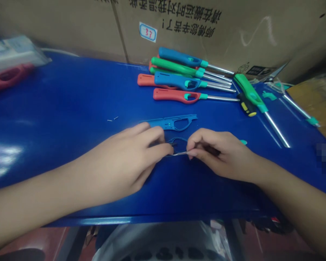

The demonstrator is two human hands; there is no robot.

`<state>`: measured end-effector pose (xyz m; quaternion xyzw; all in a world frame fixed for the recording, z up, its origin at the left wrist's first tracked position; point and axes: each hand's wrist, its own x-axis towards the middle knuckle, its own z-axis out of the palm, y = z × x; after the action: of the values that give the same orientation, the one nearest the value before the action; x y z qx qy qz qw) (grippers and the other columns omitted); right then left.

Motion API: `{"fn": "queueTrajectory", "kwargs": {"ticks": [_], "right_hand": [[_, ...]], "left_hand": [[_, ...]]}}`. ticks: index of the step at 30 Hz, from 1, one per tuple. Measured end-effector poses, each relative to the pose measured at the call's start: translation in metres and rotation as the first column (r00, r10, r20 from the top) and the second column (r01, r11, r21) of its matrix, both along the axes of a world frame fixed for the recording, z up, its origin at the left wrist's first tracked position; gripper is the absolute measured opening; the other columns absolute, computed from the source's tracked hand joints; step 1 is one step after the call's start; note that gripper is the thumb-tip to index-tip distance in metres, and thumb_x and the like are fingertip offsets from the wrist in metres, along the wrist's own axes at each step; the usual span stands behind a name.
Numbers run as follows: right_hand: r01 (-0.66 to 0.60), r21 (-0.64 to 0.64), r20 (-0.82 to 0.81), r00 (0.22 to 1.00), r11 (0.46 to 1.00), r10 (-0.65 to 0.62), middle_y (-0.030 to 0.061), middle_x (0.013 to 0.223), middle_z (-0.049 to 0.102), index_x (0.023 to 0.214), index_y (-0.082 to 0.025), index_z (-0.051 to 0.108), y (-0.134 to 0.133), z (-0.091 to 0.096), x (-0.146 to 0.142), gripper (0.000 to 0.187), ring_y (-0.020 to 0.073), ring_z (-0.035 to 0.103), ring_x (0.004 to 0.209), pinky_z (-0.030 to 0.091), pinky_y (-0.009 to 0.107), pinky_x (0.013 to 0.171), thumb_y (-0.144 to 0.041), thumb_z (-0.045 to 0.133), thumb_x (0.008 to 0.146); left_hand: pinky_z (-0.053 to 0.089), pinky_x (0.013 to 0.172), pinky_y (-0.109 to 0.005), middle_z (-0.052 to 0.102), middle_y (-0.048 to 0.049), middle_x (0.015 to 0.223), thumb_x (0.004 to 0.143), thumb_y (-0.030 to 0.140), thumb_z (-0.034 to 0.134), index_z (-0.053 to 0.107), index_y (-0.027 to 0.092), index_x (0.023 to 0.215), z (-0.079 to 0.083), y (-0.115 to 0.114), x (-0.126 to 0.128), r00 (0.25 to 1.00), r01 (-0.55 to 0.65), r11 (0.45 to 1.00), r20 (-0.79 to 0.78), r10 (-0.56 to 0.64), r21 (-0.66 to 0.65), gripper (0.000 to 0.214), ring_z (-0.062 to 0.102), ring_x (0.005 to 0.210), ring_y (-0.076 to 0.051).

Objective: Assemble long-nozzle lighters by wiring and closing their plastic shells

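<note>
A thin pale piece [180,153] lies at the centre of the frame, just below a partly hidden blue casing half [179,139]. The right hand [216,150] pinches the piece's right end between thumb and finger. The left hand [142,156] is curled over its other end and the casing; whether it grips or only presses cannot be told, as the fingertips are hidden.

Just above the hands, another blue half-shell [163,124] lies with its inner side up, and two small screws [112,119] rest to its left. The blue casing thus seems partway through work: its halves stand apart, and joining and fastening appear undone.

Toward the top centre, red, blue and green lighters [176,95] lie heaped on the blue surface [70,101], their casings looking whole. At upper right are a green lighter [248,90], a black-and-yellow screwdriver [247,106] and a loose metal tube [297,105]. A cardboard box [84,29] stands behind.
</note>
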<state>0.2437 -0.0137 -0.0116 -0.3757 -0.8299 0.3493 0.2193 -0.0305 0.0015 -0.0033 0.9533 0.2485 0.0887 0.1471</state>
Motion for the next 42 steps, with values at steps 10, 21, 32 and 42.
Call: {"fn": "queueTrajectory", "kwargs": {"ticks": [10,21,32,42], "right_hand": [[-0.079,0.020,0.063,0.995,0.997,0.077,-0.0006,0.095,0.059,0.122,-0.022,0.065,0.002,0.008,0.004,0.044,0.0103,0.055,0.074,0.046,0.022,0.061,-0.040,0.086,0.088],[-0.081,0.168,0.169,0.984,0.982,0.053,0.0058,0.106,0.066,0.114,-0.022,0.065,0.002,0.006,0.006,0.012,0.0172,0.065,0.095,0.052,0.029,0.083,-0.020,0.057,0.106],[0.177,-0.026,0.093,0.980,0.984,-0.174,-0.0005,0.081,0.065,0.082,-0.019,0.073,0.003,0.006,-0.009,0.011,0.0077,0.045,0.056,0.036,0.024,0.050,-0.015,0.072,0.091],[0.048,0.114,0.089,0.994,0.992,-0.058,0.0022,0.089,0.073,0.095,-0.022,0.076,-0.002,0.009,-0.006,0.015,0.0097,0.053,0.060,0.042,0.026,0.054,-0.012,0.065,0.095]], "left_hand": [[0.055,0.075,-0.048,0.060,-0.0125,0.105,0.093,0.008,0.052,0.071,0.017,0.120,0.001,-0.001,0.002,0.998,0.022,0.997,-0.054,-0.018,0.074,0.034,0.057,0.091,-0.031],[0.055,0.077,-0.046,0.060,-0.0116,0.108,0.096,0.008,0.049,0.070,0.020,0.126,-0.001,0.000,0.000,0.999,0.015,0.999,-0.033,-0.013,0.049,0.038,0.058,0.093,-0.030],[0.052,0.077,-0.042,0.061,-0.0109,0.108,0.095,0.005,0.049,0.067,0.023,0.131,-0.002,-0.001,0.001,1.000,-0.005,0.999,-0.010,0.005,0.040,0.044,0.059,0.094,-0.029],[0.050,0.079,-0.039,0.061,-0.0095,0.113,0.100,0.008,0.047,0.069,0.027,0.129,-0.004,-0.003,0.000,0.998,-0.045,0.998,0.048,0.047,-0.041,0.042,0.058,0.099,-0.026]]}}
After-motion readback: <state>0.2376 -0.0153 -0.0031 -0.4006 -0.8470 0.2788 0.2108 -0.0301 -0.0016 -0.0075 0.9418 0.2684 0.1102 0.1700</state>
